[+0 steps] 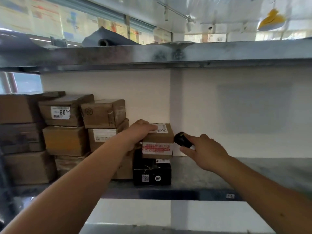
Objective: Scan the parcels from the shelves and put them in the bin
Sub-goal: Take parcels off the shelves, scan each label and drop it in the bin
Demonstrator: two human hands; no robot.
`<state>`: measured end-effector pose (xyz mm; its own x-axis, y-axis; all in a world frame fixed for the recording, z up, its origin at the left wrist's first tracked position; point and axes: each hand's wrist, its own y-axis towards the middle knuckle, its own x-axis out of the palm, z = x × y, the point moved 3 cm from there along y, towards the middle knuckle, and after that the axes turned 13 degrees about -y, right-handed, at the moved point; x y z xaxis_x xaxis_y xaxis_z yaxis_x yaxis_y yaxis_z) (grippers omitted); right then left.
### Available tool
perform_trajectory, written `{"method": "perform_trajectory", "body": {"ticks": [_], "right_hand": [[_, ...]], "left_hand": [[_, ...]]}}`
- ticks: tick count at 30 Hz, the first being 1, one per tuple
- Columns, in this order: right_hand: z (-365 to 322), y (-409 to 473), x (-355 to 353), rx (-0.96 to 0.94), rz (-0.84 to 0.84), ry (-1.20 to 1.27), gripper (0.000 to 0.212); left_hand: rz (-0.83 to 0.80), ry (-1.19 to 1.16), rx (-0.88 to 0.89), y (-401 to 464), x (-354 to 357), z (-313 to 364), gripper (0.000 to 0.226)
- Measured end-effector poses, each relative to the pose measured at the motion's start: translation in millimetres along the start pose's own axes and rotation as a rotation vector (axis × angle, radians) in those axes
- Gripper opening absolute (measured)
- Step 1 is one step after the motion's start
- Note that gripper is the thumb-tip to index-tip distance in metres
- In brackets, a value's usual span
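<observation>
On shelf (219, 173), left hand (140, 130) atop small parcel (158, 141), scanner (182, 139) beside its right edge.

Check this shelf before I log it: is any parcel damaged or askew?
Mostly tidy. The black box under the parcel gripped by the left hand has torn, ragged tape on top. The brown stacks sit slightly crooked.

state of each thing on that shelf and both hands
left hand: gripping the small brown box
small brown box: sealed, on the black box
black box: closed, on the shelf
right hand: holding the scanner
scanner: aimed at the small brown box
</observation>
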<state>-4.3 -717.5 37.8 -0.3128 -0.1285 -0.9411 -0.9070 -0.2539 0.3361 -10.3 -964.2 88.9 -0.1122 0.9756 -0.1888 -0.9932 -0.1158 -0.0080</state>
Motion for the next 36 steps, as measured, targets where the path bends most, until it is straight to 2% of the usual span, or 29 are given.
{"method": "perform_trajectory", "body": {"ticks": [3,8,13,19,30,36], "right_hand": [[-2.6,1.0,-1.7,0.0,-0.006,-0.009,0.06],[-0.3,1.8,-6.0,-0.011,0.0,-0.027,0.057],[4.5,-4.4,-8.3,-0.013,0.028,0.029,0.056],[0.1,-21.3,-14.9,0.021,0.047,0.035,0.057],[-4.4,-38.9,-12.2,0.065,0.046,0.14,0.046],[8.8,-66.9,-22.6,0.065,0.065,0.282,0.049]], "left_hand": [[-0.052,-0.025,-0.021,6.8,-1.2,-4.5,0.069],[-0.165,0.036,0.09,3.4,0.4,-8.6,0.085],[-0.249,-0.114,0.211,-12.0,-1.0,-13.5,0.101],[-0.127,0.081,0.424,-27.2,0.0,-17.1,0.151],[-0.071,0.17,0.606,-53.5,10.5,-28.4,0.14],[-0.012,0.191,0.711,-81.8,33.4,-24.7,0.136]]}}
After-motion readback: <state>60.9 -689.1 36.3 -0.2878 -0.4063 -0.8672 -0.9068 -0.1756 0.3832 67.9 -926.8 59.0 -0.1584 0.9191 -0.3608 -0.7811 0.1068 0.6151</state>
